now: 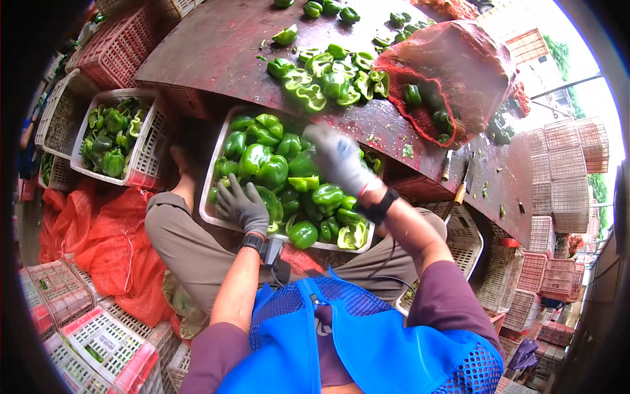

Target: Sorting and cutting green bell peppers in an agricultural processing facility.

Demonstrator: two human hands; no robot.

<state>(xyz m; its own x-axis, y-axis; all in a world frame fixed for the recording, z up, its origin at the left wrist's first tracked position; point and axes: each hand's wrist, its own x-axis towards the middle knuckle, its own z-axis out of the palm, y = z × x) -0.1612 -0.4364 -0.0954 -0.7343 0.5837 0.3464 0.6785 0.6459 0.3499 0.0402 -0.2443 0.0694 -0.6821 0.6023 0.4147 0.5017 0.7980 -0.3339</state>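
A white crate [209, 197] between my knees is heaped with green bell peppers [254, 159], some whole and some cut open. My left hand [241, 205], in a grey glove, lies on the peppers at the crate's near left with its fingers spread, holding nothing. Over the crate's far right side is my right hand [335, 154], in a pale grey glove. Motion smears its fingers, so I cannot make out whether it holds anything. Just beyond it, cut peppers [312, 98] lie in a pile on the table.
A dark red table [210, 46] stretches across the front. On its right are a red mesh sack [453, 72] with peppers inside and knives [464, 180]. Another crate [154, 141] of peppers stands at left, above red netting [111, 243]. Stacked crates [571, 177] rise at right.
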